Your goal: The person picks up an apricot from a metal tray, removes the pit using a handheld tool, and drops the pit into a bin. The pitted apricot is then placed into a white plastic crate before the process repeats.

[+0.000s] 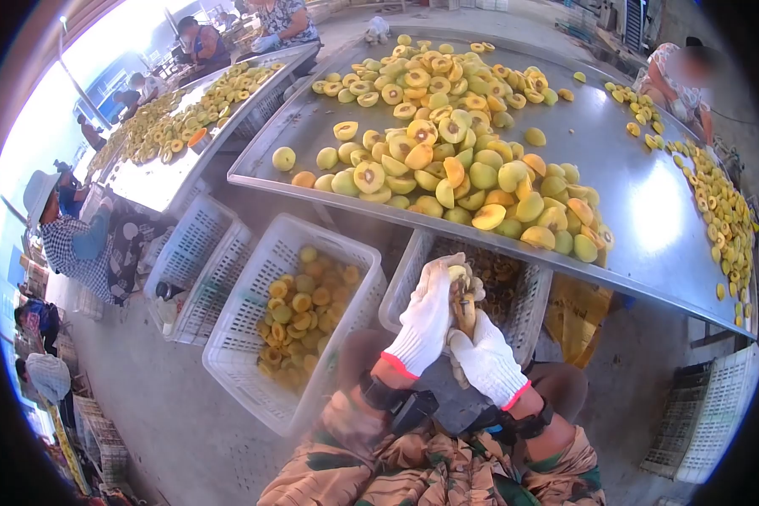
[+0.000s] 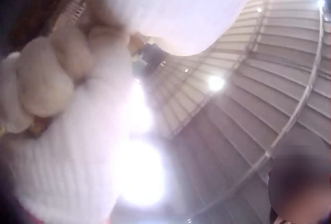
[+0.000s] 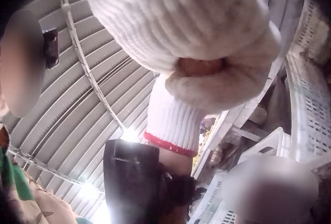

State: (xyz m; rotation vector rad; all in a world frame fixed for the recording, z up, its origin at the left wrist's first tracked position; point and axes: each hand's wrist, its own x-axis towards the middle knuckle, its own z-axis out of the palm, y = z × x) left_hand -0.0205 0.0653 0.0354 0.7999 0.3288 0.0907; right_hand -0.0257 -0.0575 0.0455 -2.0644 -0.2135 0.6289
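In the head view both hands wear white knitted gloves with red cuffs and meet above the lap. My left hand (image 1: 424, 316) has its fingers curled round a yellowish piece of fruit (image 1: 458, 272), mostly covered by the glove. Close below it, my right hand (image 1: 489, 356) is closed on a narrow brown piece like a tool handle (image 1: 465, 310); its far end is hidden. A brown end (image 3: 201, 67) shows inside the right fist in the right wrist view. Under the hands stands a white crate (image 1: 527, 308) with dark brown bits (image 1: 499, 278) in it.
A metal table (image 1: 624, 207) ahead carries a heap of halved yellow-green peaches (image 1: 447, 126). More halves (image 1: 725, 223) line its right side. To the left, a white crate (image 1: 228, 337) holds peach halves (image 1: 304, 304). Other people sit at tables around; stacked crates (image 1: 708, 405) stand at right.
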